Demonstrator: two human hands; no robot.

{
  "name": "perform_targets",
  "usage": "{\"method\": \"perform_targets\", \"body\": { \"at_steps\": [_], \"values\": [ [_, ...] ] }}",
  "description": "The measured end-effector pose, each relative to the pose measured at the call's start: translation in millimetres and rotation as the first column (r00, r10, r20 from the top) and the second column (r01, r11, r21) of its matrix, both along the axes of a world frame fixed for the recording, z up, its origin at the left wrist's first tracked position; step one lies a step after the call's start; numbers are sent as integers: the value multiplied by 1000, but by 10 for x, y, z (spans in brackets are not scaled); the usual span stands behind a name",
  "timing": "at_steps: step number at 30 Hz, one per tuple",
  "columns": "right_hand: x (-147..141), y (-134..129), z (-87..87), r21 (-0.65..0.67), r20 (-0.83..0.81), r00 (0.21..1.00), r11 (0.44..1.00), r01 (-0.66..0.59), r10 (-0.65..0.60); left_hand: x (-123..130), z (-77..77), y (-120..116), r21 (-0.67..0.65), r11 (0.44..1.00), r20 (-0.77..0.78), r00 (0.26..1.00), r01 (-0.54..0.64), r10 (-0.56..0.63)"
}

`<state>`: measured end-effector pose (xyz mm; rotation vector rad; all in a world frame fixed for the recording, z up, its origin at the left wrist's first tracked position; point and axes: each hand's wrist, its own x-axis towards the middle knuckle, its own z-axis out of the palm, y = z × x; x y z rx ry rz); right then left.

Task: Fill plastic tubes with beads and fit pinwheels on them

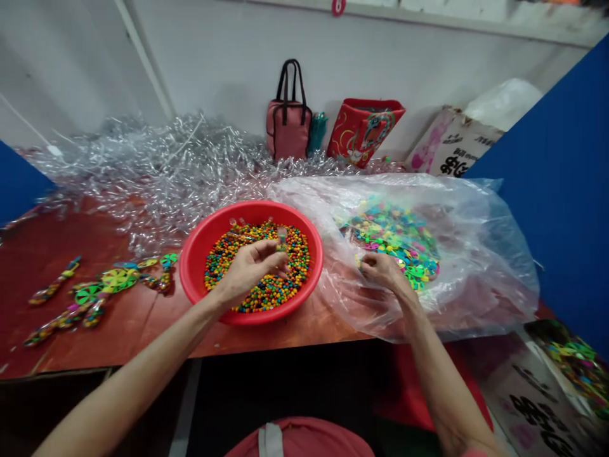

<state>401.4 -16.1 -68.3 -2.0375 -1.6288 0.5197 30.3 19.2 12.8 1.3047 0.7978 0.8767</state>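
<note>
My left hand (252, 270) is over a red basin (190, 279) of small multicoloured candy-like balls (266, 295). Its thumb and fingers close round a clear plastic tube (282, 233), whose top end sticks up past the fingertips. A few other clear tubes (241, 231) lie on the balls at the basin's far side. To the right, my right hand (384, 270) is closed at the near left edge of a pile of colourful plastic wheel-like pieces (419, 263). Something small and yellowish shows at its fingertips, too blurred to name. The pile lies in a clear plastic bag (495, 254).
Filled tubes with coloured wheels (117, 279) lie at the left. Many clear empty tubes (176, 158) heap along the back. Behind stand a pink bag (289, 130), a red gift bag (364, 130) and a carton (451, 146). Blue panels (571, 190) bound the sides.
</note>
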Motion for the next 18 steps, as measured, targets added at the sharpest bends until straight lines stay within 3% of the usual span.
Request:
{"method": "perform_targets", "body": {
  "at_steps": [2, 5, 8, 10, 13, 18],
  "values": [
    [-166, -53, 137, 156, -233, 972, 987, 35, 2, 41, -21, -140, -43, 998, 61, 997, 44, -41],
    [-604, -93, 425, 400, -630, 759, 907, 133, 166, 97, -7, -298, -79, 988, 85, 988, 133, -127],
    [-1117, -67, 679, 477, -749, 565, 874, 95, 347, 128, 27, -412, -108, 970, 59, 976, 216, -211],
    [-1380, -46, 772, 485, -768, 489, 875, 19, 415, 129, 39, -464, -114, 964, 50, 971, 238, -234],
    [-1569, -56, 813, 470, -744, 488, 877, -102, 456, 95, 21, -505, -126, 962, 54, 970, 243, -238],
    [-1558, -126, 850, 442, -679, 526, 857, -264, 513, 1, -78, -501, -113, 959, 24, 965, 261, -260]
  ]
}}
